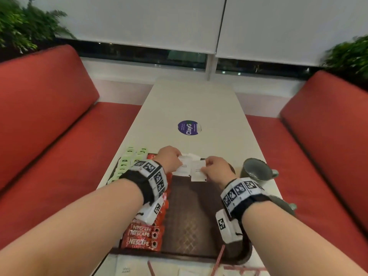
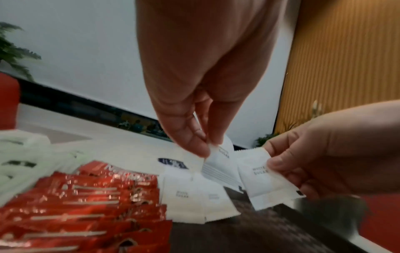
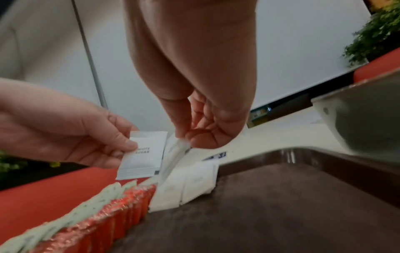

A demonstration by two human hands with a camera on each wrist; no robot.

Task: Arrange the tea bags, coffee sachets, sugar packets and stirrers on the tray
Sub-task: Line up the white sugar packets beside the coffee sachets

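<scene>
A dark brown tray (image 1: pixel 189 216) lies on the white table. Red Nescafe coffee sachets (image 1: pixel 143 238) run in a row along its left side, and pale green tea bags (image 1: pixel 127 162) lie just outside them. Two white sugar packets (image 2: pixel 194 196) lie flat at the tray's far end. Above them my left hand (image 1: pixel 179 159) pinches a sugar packet (image 2: pixel 218 164) by its top corner. My right hand (image 1: pixel 205 168) pinches another sugar packet (image 2: pixel 266 178) right beside it. Red stirrers (image 1: pixel 220 257) lie near the tray's near edge.
A grey-green mug (image 1: pixel 256 172) stands just right of the tray, and a second one (image 1: pixel 282 204) is partly hidden under my right wrist. More sugar packets (image 1: pixel 127 268) lie at the near table edge. Red sofas flank the table; a purple sticker (image 1: pixel 188 127) marks its middle.
</scene>
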